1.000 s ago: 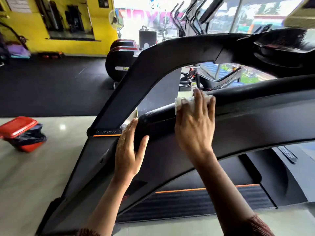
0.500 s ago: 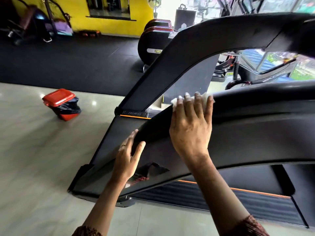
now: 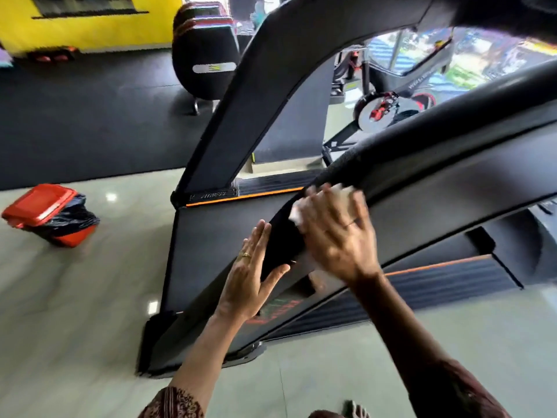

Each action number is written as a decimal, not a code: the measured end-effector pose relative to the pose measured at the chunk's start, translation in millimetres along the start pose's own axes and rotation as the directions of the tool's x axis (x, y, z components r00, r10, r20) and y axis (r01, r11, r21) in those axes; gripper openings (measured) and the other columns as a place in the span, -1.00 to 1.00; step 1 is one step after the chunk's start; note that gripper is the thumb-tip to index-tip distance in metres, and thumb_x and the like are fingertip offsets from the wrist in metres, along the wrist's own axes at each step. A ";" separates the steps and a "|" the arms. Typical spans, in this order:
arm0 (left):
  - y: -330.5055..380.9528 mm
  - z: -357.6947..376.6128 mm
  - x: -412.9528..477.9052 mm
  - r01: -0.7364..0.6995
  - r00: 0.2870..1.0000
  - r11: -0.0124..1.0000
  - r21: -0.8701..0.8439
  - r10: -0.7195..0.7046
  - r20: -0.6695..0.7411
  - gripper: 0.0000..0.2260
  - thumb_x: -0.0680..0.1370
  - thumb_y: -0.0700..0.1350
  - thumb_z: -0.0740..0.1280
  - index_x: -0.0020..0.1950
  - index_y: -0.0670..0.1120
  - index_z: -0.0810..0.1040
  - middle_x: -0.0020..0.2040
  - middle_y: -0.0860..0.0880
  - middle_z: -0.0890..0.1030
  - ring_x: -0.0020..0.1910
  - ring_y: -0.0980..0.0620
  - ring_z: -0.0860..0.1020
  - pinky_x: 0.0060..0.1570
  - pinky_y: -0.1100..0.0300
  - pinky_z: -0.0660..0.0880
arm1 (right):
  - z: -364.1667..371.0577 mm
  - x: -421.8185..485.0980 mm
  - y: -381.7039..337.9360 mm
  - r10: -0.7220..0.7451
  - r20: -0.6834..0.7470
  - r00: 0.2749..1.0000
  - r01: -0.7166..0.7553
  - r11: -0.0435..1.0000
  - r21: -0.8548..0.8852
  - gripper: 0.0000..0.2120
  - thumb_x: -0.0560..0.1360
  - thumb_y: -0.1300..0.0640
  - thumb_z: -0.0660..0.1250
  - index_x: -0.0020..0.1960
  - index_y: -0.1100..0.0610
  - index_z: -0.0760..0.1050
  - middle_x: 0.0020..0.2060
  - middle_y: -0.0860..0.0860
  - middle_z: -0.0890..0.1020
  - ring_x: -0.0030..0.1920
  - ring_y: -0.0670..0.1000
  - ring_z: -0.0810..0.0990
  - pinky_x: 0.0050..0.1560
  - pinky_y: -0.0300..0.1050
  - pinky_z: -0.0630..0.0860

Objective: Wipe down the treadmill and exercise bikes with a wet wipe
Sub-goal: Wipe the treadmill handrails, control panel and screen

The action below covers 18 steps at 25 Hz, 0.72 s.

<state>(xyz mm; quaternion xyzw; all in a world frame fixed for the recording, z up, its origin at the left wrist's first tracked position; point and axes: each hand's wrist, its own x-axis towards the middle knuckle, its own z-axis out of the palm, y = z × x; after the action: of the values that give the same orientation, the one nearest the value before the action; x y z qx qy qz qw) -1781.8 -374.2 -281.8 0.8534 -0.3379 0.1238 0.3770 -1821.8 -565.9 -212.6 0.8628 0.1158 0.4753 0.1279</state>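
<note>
**A:** Right hand (image 3: 337, 236) is on the treadmill (image 3: 452, 182), low on the curved black handrail (image 3: 422, 137), where the rail drops toward the side panel.

**B:** And the wet wipe (image 3: 297, 213)?

**A:** It's trapped under that palm and flat against the rail. White edges peek out at the left of the hand and above the fingertips. The fingers (image 3: 360, 206) are spread wide and lie over the wipe, pressing it rather than bunching it.

**B:** What about the left hand (image 3: 247, 279)?

**A:** It's just beside the right one, lower on the same dark strip and holding nothing. Its fingers (image 3: 259, 236) are straight and together, the thumb is splayed out, and a ring (image 3: 245, 254) shows on one finger. The hand simply rests on the surface.

**B:** And the surroundings?

**A:** A red bin (image 3: 45, 211) with a black liner sits on the pale tiled floor (image 3: 75, 297), well off to the left. An exercise bike (image 3: 376, 113) is visible through the treadmill frame, far side. The orange-edged belt (image 3: 446, 282) runs below the rail, and a patterned sleeve (image 3: 177, 402) sits at the bottom edge. The picture is a bit smeared, so finer detail is lost.
</note>
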 end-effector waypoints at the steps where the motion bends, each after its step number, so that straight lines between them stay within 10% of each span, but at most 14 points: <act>1: -0.1 -2.3 5.1 -0.043 0.999 0.999 -0.003 0.043 0.002 -0.32 0.60 0.21 0.11 0.52 -0.24 0.07 0.52 -0.18 0.14 0.51 0.03 0.09 0.48 0.22 0.01 | -4.0 8.4 15.7 0.131 -0.071 0.989 -0.133 0.991 -0.023 -0.65 0.45 0.24 0.34 0.23 0.21 0.55 0.25 0.20 0.54 0.34 0.20 0.37 0.42 0.19 0.11; 4: 8.2 -1.4 21.9 -0.152 0.988 0.986 -0.069 0.153 0.017 -0.35 0.60 0.17 0.15 0.51 -0.21 0.05 0.52 -0.19 0.12 0.52 0.00 0.08 0.48 0.12 0.06 | -4.2 15.3 9.2 0.484 -0.184 0.856 -0.476 0.875 0.086 -0.68 0.58 0.24 0.16 0.32 0.24 0.42 0.33 0.25 0.41 0.39 0.29 0.25 0.45 0.17 0.03; 9: 1.5 -3.8 33.9 -0.296 0.954 0.951 -0.092 0.299 0.020 -0.34 0.56 0.10 0.25 0.49 -0.22 0.08 0.50 -0.20 0.14 0.50 -0.05 0.13 0.42 -0.03 0.19 | 24.8 -39.6 -50.6 0.365 -0.048 0.930 -0.337 0.897 0.287 -0.69 0.66 0.11 0.00 0.29 0.20 0.37 0.41 0.07 0.28 0.44 0.04 0.22 0.42 0.06 0.14; 15: 18.1 -9.0 61.8 -0.490 0.871 0.869 -0.067 0.491 0.000 -0.40 0.60 -0.05 0.21 0.55 -0.09 -0.01 0.54 -0.02 0.02 0.53 -0.05 0.06 0.49 0.03 0.08 | 8.5 22.3 -11.6 0.930 -0.183 0.319 -0.750 0.366 0.552 -0.59 0.65 0.16 0.00 0.42 0.35 0.23 0.45 0.33 0.15 0.49 0.18 0.03 0.50 0.07 -0.11; 18: 24.8 -1.1 72.3 -0.475 0.878 0.873 -0.106 0.479 0.013 -0.51 0.64 -0.01 0.09 0.51 -0.18 0.06 0.51 -0.13 0.09 0.53 0.01 0.02 0.49 0.05 0.04 | 26.7 1.1 -64.6 0.872 -0.127 0.473 -0.697 0.458 0.551 -0.58 0.66 0.10 0.00 0.48 0.22 0.16 0.53 0.03 0.03 0.52 0.14 -0.02 0.50 0.09 -0.07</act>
<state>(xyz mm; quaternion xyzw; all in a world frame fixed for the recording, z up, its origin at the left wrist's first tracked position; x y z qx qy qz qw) -1744.7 -420.5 -233.4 0.7262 -0.5510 0.1794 0.3699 -1803.6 -507.7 -246.9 0.7033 -0.1827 0.6028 -0.3295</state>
